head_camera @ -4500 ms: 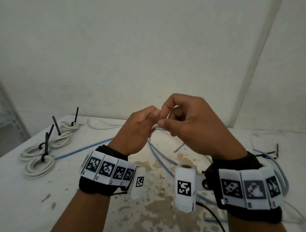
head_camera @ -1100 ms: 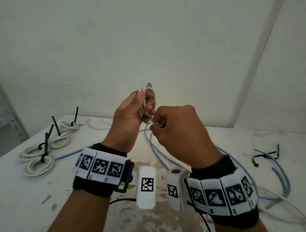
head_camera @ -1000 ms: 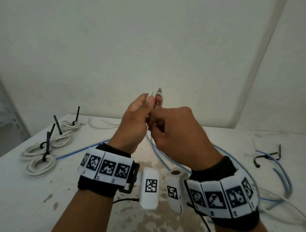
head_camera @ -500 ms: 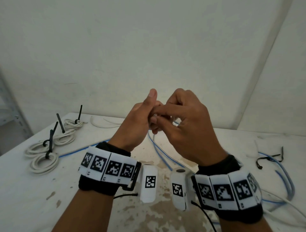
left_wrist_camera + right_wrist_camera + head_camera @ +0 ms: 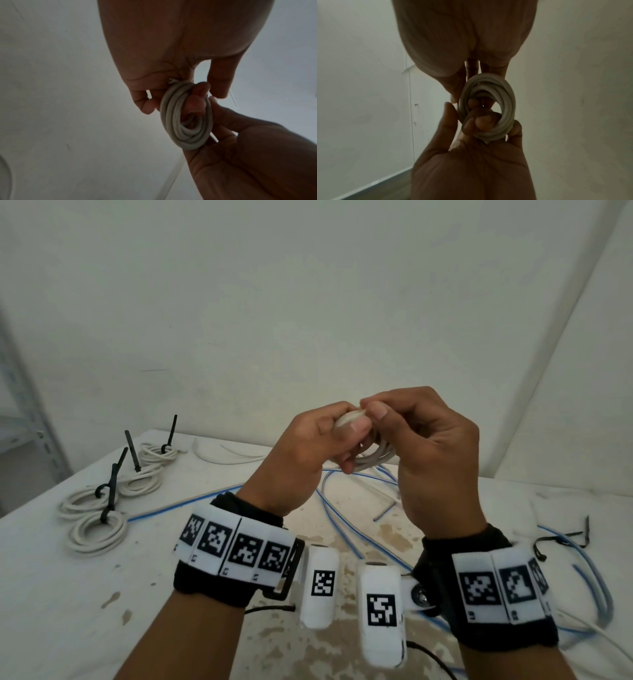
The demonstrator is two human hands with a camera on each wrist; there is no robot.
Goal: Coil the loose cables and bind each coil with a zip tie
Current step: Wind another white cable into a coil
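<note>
I had both hands raised in front of me above the table (image 5: 51,594), and the white coil (image 5: 186,119) sat between them. My left hand (image 5: 301,453) was curled round one side of the coil, thumb pressed on top and fingers hooked through the loops. My right hand (image 5: 428,446) pinched the opposite side, thumb and forefinger closed on the turns. From the left wrist view the coil looked wound into several tight turns, with a short cable end (image 5: 171,81) poking out near my left palm.

I judged the winding step about finished for this cable and the binding not yet begun, since no tie was on it. Four tied coils (image 5: 99,530) lay at the far left of the table, each with a black tie tail standing up. Loose blue cables (image 5: 346,529) and a spare black zip tie (image 5: 561,537) lay on the right.

The next move would call for holding the coil in one hand alone, keeping the turns from springing apart, while the other reached for a tie.
</note>
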